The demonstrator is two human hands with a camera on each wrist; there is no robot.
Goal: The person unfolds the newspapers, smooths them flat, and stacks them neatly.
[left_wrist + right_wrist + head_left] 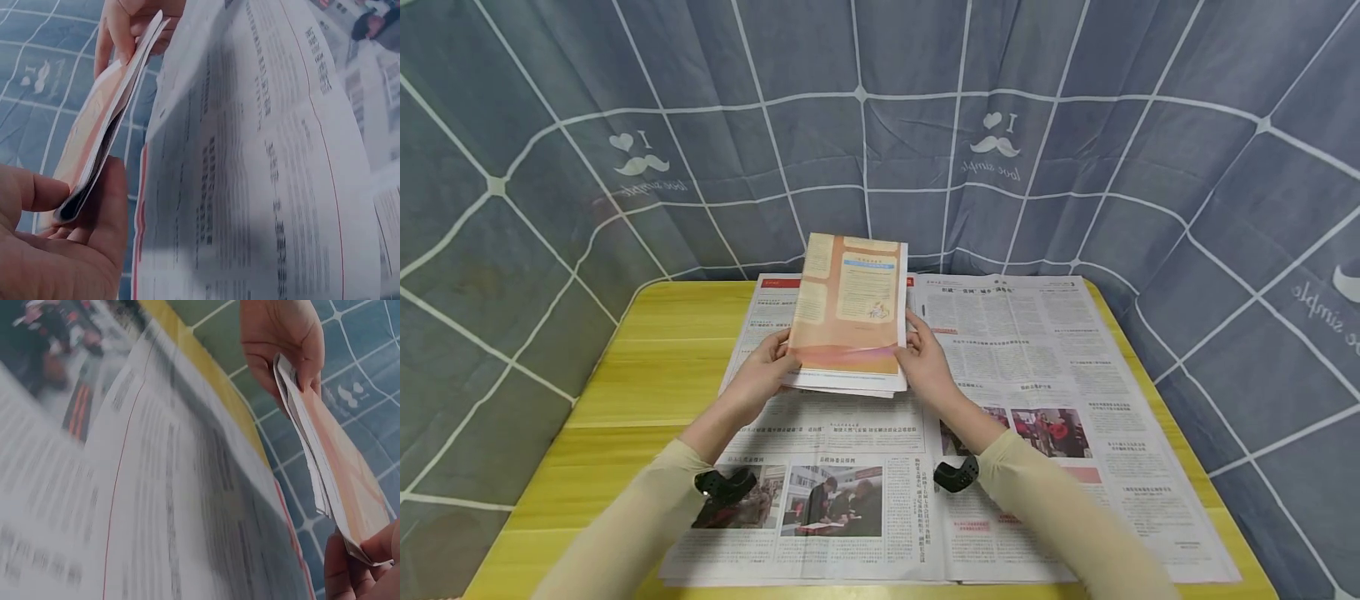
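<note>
A folded newspaper (850, 308) with an orange and cream printed page faces up between both hands, raised above the spread newspaper (865, 429). My left hand (765, 367) pinches its left edge near the lower corner, thumb on top and fingers beneath. On the opposite edge, my right hand (923, 358) grips it the same way. Seen from the side in the left wrist view, the folded newspaper (103, 125) shows several layers with a dark gap between them. In the right wrist view its layered edge (312, 450) runs between the two hands.
The spread newspaper lies open over a yellow table (647, 358), with printed photos and a centre fold. Behind and at both sides hangs a grey-blue curtain (820, 150) with white grid lines. Dark wrist devices (957, 473) sit at both sleeve cuffs.
</note>
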